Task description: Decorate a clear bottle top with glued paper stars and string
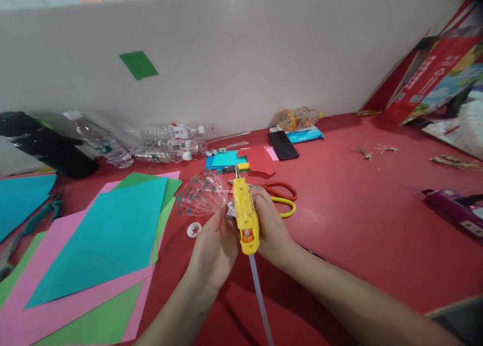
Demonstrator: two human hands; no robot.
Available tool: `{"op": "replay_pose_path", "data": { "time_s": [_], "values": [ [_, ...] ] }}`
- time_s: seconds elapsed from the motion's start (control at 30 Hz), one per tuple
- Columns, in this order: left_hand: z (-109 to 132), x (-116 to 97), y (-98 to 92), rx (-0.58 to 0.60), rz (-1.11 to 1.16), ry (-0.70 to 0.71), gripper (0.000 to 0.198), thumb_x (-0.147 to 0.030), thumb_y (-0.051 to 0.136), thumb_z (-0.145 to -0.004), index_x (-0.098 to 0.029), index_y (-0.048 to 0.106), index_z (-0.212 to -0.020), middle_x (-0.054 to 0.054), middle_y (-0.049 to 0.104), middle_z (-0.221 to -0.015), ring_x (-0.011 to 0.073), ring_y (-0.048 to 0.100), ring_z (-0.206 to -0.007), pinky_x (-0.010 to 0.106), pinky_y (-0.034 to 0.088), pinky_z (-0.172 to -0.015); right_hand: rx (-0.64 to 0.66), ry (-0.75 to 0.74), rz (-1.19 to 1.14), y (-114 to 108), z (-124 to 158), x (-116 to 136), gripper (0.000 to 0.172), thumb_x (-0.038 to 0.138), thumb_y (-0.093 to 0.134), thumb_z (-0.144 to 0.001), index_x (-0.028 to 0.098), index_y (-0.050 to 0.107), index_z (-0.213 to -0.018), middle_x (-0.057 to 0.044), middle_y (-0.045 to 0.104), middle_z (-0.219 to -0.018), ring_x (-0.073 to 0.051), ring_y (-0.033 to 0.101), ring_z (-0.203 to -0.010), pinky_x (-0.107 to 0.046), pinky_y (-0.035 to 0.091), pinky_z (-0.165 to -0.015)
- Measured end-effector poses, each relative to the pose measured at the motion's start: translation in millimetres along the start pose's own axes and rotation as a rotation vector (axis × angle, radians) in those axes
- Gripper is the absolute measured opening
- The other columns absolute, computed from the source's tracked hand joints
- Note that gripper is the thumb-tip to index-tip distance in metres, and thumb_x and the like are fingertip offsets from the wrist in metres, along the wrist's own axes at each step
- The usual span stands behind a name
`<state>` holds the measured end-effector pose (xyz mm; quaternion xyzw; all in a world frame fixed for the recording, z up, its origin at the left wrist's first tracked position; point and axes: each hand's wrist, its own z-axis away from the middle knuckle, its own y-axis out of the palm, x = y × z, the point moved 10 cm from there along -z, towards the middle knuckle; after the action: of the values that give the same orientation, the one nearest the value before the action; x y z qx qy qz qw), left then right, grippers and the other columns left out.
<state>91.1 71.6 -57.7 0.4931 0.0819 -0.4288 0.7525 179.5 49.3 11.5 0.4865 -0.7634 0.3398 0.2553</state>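
Clamping right hand [270, 229] on yellow glue gun [245, 212], pinching speckled clear bottle piece [202, 192], at ten o'clock, with left hand [213, 245].

My bench [370, 235], red-topped. Left: a teal sheet [101, 240] lies over a pink sheet [56, 306] and green sheets [98, 326]; a blue sheet [18, 200] and teal-handled pliers [41, 215] lie beside them. Rear: clear plastic bottles [166, 145] on their sides, small paper scraps [226, 159] and a black phone [283, 145], face down or dark. Centre: scissors [281, 192] with red and yellow handles; a white cap [194, 229] bearing a red star. Right: dried plant bits [364, 152] and, well apart from them, a purple device [456, 210] at the bench edge.
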Motion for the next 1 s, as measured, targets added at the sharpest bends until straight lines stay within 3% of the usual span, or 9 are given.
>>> {"op": "replay_pose_path", "data": {
  "time_s": [0.1,0.2,0.33,0.47,0.6,0.8,1.0],
  "values": [
    [3.9,0.5,1.3,0.002,0.016,-0.045,0.037,-0.020,0.037,-0.098,-0.015,0.065,-0.074,0.002,0.067,-0.065,0.0131,0.065,-0.059,0.028,0.057,-0.076,0.004,0.030,-0.013,0.0,0.4,-2.0,0.021,0.016,0.063,-0.077,0.023,0.048,-0.090,-0.005,0.053,-0.099,-0.022,0.053,-0.092,-0.035,0.048,-0.078],
    [3.3,-1.6,4.3,0.086,-0.006,-0.066,0.039,-0.021,0.035,-0.098,-0.014,0.066,-0.075,0.004,0.067,-0.066,0.0132,0.065,-0.061,0.027,0.056,-0.077,-0.015,0.099,-0.021,-1.5,-2.3,-8.2,0.016,0.018,0.058,-0.080,0.024,0.047,-0.089,-0.005,0.053,-0.097,-0.022,0.054,-0.090,-0.036,0.049,-0.075],
    [-3.2,-21.2,6.0,0.220,-0.035,0.070,0.020,-0.009,0.049,-0.090,-0.013,0.068,-0.091,0.005,0.072,-0.086,0.0123,0.067,-0.075,0.021,0.055,-0.072,-0.032,0.122,-0.075,-0.4,-15.8,-14.4,0.016,0.018,0.058,-0.080,0.024,0.048,-0.090,-0.005,0.052,-0.097,-0.021,0.054,-0.088,-0.035,0.049,-0.075],
    [-9.3,-38.0,-6.0,0.171,0.003,0.128,0.022,-0.002,0.052,-0.086,-0.011,0.068,-0.097,0.006,0.073,-0.086,0.0111,0.068,-0.075,0.019,0.055,-0.070,0.014,0.109,-0.141,8.5,-31.1,-18.2,0.020,0.015,0.060,-0.078,0.024,0.050,-0.092,-0.004,0.052,-0.098,-0.020,0.054,-0.089,-0.035,0.049,-0.077],
    [-12.3,-48.6,-20.3,0.117,0.014,0.168,0.022,-0.001,0.052,-0.085,-0.008,0.069,-0.097,0.009,0.074,-0.090,0.0139,0.070,-0.079,0.023,0.057,-0.075,0.056,0.136,-0.166,15.7,-33.8,-21.9,0.013,0.019,0.061,-0.081,0.022,0.053,-0.092,-0.005,0.056,-0.098,-0.021,0.057,-0.091,-0.038,0.049,-0.083],
    [-18.0,-45.8,-34.6,0.105,0.046,0.147,0.022,0.001,0.051,-0.086,-0.008,0.071,-0.090,0.008,0.075,-0.084,0.0123,0.069,-0.073,0.022,0.058,-0.072,0.095,0.249,-0.224,24.7,-21.6,-35.3,0.014,0.031,0.064,-0.083,0.021,0.059,-0.093,-0.005,0.064,-0.095,-0.023,0.062,-0.094,-0.042,0.048,-0.089],
    [-14.9,-41.4,-33.8,0.093,0.066,0.078,0.025,-0.002,0.047,-0.089,-0.009,0.070,-0.085,0.007,0.073,-0.079,0.0114,0.069,-0.070,0.021,0.058,-0.071,0.113,0.355,-0.291,21.7,-12.8,-37.9,0.021,0.032,0.072,-0.077,0.023,0.062,-0.093,-0.003,0.065,-0.097,-0.022,0.061,-0.094,-0.039,0.047,-0.090]
  ]
}}
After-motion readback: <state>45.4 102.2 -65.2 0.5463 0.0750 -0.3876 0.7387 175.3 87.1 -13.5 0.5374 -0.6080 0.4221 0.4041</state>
